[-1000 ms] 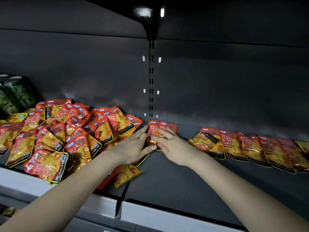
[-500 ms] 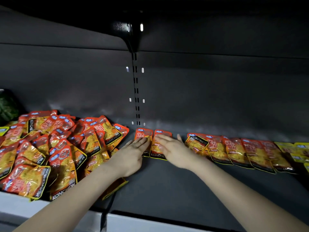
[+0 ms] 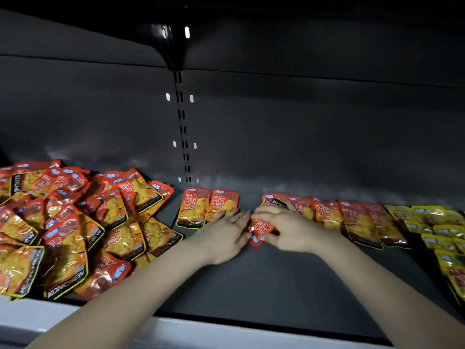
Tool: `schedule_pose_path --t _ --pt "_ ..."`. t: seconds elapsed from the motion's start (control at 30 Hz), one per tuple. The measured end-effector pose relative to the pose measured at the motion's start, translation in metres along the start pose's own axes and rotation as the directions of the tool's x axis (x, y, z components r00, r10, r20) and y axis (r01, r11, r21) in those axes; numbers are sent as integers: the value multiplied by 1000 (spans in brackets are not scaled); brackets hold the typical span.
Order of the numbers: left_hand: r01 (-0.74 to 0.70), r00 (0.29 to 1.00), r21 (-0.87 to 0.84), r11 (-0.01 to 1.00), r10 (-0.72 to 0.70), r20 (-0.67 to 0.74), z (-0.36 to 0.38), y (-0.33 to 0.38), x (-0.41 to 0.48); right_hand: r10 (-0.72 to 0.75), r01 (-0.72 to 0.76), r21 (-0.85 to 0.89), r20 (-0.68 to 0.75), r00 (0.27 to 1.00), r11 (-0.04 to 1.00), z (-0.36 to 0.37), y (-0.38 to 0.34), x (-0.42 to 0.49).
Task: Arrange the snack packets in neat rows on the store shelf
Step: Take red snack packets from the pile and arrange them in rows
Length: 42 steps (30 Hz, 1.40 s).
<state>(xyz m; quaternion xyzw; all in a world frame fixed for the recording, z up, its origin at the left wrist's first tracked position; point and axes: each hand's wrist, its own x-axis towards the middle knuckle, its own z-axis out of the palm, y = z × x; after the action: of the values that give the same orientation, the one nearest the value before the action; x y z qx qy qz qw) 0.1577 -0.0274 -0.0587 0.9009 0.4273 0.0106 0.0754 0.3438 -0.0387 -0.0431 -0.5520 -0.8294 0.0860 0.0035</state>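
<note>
Two orange snack packets [image 3: 207, 206] lie side by side at the back of the dark shelf [image 3: 264, 280]. My left hand [image 3: 224, 235] lies flat with straight fingers, its fingertips at the lower edge of the right one. My right hand [image 3: 284, 229] grips an orange packet [image 3: 260, 230] turned upside down, just right of my left hand. A row of orange packets [image 3: 352, 217] runs along the back to the right. A loose heap of orange packets [image 3: 75, 220] covers the shelf's left side.
Yellow packets [image 3: 442, 230] lie at the far right. A slotted upright [image 3: 182, 127] runs up the back wall under a black bracket [image 3: 173, 44]. A pale front rail [image 3: 201, 336] edges the shelf. Bare shelf floor lies between my forearms.
My right hand has left the two back packets, moved right and taken hold of a packet from the row's left end. My left hand slid right. The camera view shifted right.
</note>
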Motion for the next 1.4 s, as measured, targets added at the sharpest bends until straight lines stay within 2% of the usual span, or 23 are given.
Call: schedule_pose_path --t 0.1,0.2,0.3,0.43,0.53,0.63,0.7,0.77,0.83,0.9,0.93,0.97,1.0,1.07,1.17,1.2,1.27,1.33,1.4 --pt "9 1000 22 1000 -10 6 6 2 -3 -3 3 -16 -12 1000 1000 3 -1 -2" --pt "26 999 -71 997 -29 -34 5 0 0 45 -45 13 37 998 999 -3 -5 0" --pt "32 994 -193 981 -51 -95 -2 3 0 38 -35 -44 61 997 998 -14 -8 10" --pt "34 968 -245 969 -93 -233 -25 -10 -11 2 0 -114 25 1000 994 -28 -8 27" --pt "58 936 -289 956 -153 -318 -42 -31 -28 33 -33 27 -1 999 999 -41 -7 33" --pt "95 931 -274 957 -183 -316 -49 -44 -44 95 -72 155 -148 984 985 -55 -9 41" --pt "111 937 -260 959 -188 -294 -46 -48 -48 205 -141 248 -256 945 958 -63 -11 50" --pt "97 941 -272 957 -177 -287 -40 -50 -49 331 -225 335 -303 894 915 -65 -11 60" --pt "100 947 -282 954 -179 -269 -32 -50 -48 441 -282 469 -274 854 837 -56 -8 66" --pt "123 957 -271 955 -187 -223 -22 -47 -48 527 -310 632 -186 829 710 -36 -3 66" --pt "136 964 -247 959 -185 -189 -16 -46 -48 552 -328 679 -137 822 657 -25 -2 63" --pt "144 973 -206 968 -176 -149 -11 -45 -48 553 -339 678 -119 825 652 -15 -1 60" --pt "150 980 -159 976 -168 -104 -7 -43 -49 534 -337 628 -151 832 702 -8 -1 58" --pt "162 985 -93 982 -166 -43 -1 -42 -51 449 -270 485 -303 840 832 -3 -5 52" --pt "175 984 -61 983 -177 -26 1 -42 -52 226 -126 251 -424 877 960 -7 -23 41" --pt "177 984 -49 983 -178 -20 1 -41 -52 141 -89 148 -386 912 985 -6 -29 37" --pt "175 984 -31 984 -175 -12 1 -40 -51 32 -35 -8 -213 976 999 3 -39 29" --pt "172 985 -32 985 -172 -9 3 -41 -52 63 -74 -120 -96 993 990 14 -45 26" --pt "170 985 -37 985 -171 -15 6 -41 -53 146 -154 -126 -71 987 980 21 -48 31"
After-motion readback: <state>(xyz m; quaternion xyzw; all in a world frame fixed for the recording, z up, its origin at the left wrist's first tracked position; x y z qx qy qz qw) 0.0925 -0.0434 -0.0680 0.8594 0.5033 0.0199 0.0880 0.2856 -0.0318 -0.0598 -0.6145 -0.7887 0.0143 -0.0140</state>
